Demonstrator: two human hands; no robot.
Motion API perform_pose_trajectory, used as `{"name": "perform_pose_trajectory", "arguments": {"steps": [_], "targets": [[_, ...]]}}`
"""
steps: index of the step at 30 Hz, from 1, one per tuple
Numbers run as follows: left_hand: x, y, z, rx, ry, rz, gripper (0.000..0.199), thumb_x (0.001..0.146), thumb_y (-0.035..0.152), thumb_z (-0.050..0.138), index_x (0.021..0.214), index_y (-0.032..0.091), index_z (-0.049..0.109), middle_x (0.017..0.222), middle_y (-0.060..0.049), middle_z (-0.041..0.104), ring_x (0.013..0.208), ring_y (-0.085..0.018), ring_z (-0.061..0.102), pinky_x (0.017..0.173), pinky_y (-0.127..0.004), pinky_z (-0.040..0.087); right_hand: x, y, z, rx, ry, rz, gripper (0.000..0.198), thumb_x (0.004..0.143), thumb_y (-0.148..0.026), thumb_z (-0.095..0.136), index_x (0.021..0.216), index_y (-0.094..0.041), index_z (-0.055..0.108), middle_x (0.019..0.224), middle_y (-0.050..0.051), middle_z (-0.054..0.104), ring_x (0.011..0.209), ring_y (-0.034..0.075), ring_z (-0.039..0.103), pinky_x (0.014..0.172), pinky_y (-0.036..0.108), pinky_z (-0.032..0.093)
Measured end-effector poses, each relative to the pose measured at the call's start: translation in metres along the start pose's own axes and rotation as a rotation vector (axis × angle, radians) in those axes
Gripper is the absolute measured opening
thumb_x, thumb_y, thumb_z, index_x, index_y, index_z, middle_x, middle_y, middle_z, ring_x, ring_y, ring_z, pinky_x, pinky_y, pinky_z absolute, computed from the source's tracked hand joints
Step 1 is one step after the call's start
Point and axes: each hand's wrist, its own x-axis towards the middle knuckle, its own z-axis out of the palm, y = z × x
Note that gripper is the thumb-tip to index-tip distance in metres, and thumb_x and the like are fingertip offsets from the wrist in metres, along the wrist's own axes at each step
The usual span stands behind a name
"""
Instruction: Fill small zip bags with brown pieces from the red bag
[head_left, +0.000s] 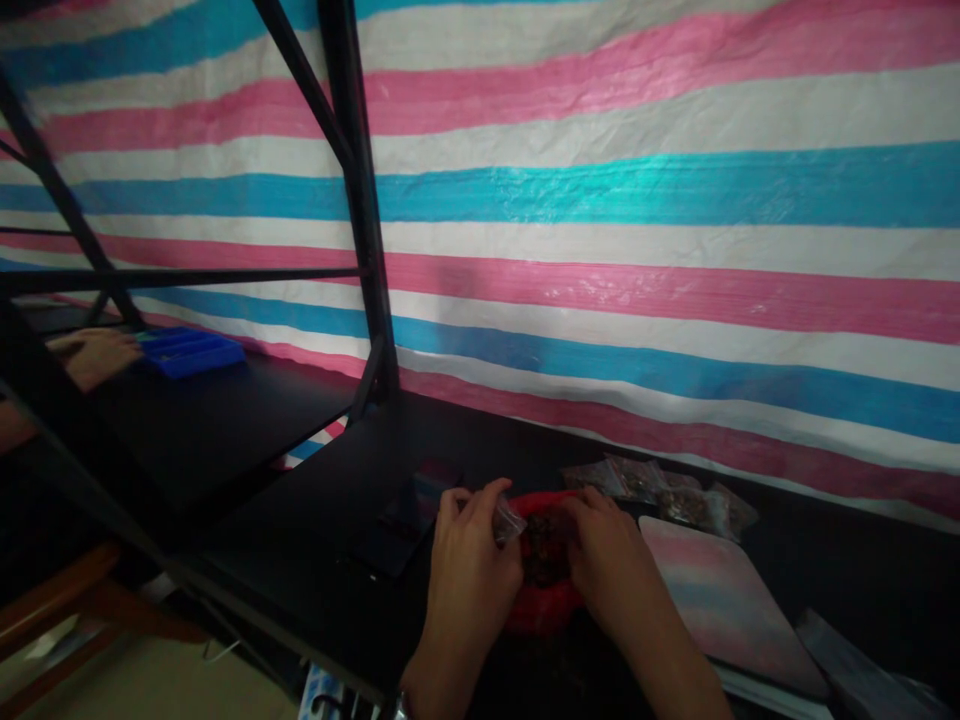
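Note:
My left hand [474, 550] is closed round a small clear plastic bag [508, 522], whose edge sticks out past the fingers. Just to the right stands a red bag [541, 608], its mouth open and its rim rolled outward. Small dark brown pieces [541, 548] fill its middle; the dim light hides what they are. My right hand [606, 550] reaches over the right rim, fingers curled down among the pieces. Its fingertips are hidden, so I cannot tell what they pinch.
Filled clear bags [686, 500] lie along the back of the black table [480, 440]. A pale flat case [724, 595] is right of my hands, with flat plastic bags [862, 660] beyond. A dark phone-like slab [394, 535] lies left. Another person's hand [97, 355] is by a blue tray [191, 352].

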Motion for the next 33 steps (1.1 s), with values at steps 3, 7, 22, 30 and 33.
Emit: {"name": "perform_pose_trajectory", "arguments": {"steps": [3,7,22,30,33], "targets": [[0.004,0.001,0.003,-0.156,-0.030,-0.012,0.054,0.075,0.003,0.057,0.122,0.022,0.073,0.114,-0.009,0.078,0.112,-0.029,0.070,0.103,-0.044,0.052,0.000,0.002,0.002,0.014,0.019,-0.013,0.055,0.083,0.005,0.047,0.126,-0.015,0.075,0.132,0.017,0.068,0.123,0.032,0.066,0.107,0.043,0.049],[0.009,-0.001,0.009,-0.360,-0.038,-0.098,0.035,0.079,0.016,0.058,0.111,0.022,0.071,0.089,-0.001,0.076,0.078,-0.020,0.072,0.076,-0.032,0.057,0.002,0.003,0.009,0.105,0.040,-0.072,0.059,0.080,0.007,0.046,0.123,-0.020,0.077,0.132,0.013,0.069,0.125,0.026,0.065,0.109,0.037,0.047],[0.006,-0.009,0.007,-0.491,0.064,-0.161,0.036,0.086,0.033,0.065,0.120,0.020,0.065,0.095,-0.002,0.074,0.084,-0.020,0.073,0.081,-0.034,0.058,0.003,0.004,0.010,0.576,0.095,-0.016,0.045,0.083,-0.004,0.062,0.121,-0.024,0.077,0.118,0.006,0.081,0.112,0.025,0.074,0.105,0.040,0.054],[-0.005,-0.015,0.011,-0.312,0.106,-0.021,0.047,0.094,0.039,0.066,0.139,0.026,0.058,0.125,-0.009,0.073,0.113,-0.026,0.071,0.101,-0.046,0.056,-0.009,0.004,-0.021,0.719,0.169,-0.142,0.046,0.086,-0.007,0.063,0.128,-0.023,0.074,0.126,0.006,0.075,0.116,0.022,0.071,0.110,0.042,0.051],[-0.007,-0.017,0.014,-0.288,0.124,0.011,0.040,0.093,0.034,0.065,0.132,0.026,0.063,0.130,-0.010,0.072,0.120,-0.028,0.069,0.105,-0.049,0.054,-0.018,-0.011,-0.029,0.646,0.155,-0.202,0.050,0.088,-0.003,0.061,0.131,-0.025,0.073,0.128,0.006,0.071,0.118,0.021,0.069,0.110,0.039,0.052]]}}
